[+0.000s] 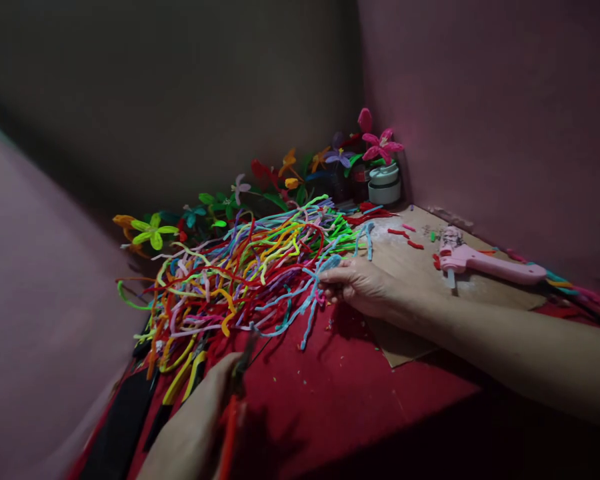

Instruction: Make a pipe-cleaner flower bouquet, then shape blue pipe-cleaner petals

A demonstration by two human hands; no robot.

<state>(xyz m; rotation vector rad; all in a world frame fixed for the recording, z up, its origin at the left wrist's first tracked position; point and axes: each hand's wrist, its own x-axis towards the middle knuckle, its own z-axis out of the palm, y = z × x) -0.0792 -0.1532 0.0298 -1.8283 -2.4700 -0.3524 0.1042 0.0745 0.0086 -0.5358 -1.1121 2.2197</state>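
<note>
My right hand (357, 285) is closed in a pinch on a light-blue pipe-cleaner piece (314, 275), which has a looped petal and several thin arms spreading to the left and down. My left hand (203, 417), low in the view, is wrapped round red-handled pliers (236, 387). Their dark jaws point up toward the lower blue ends, and a visible gap lies between the jaws and my right hand. Just behind the blue piece is a big heap of multicoloured pipe cleaners (230, 257).
A pink glue gun (495, 261) lies on a cardboard sheet (410, 327) to the right, with red scraps nearby. Pipe-cleaner flowers (153, 232) and a white jar (384, 185) line the back. Yellow-handled pliers (180, 380) and a black flat object (120, 427) lie at left.
</note>
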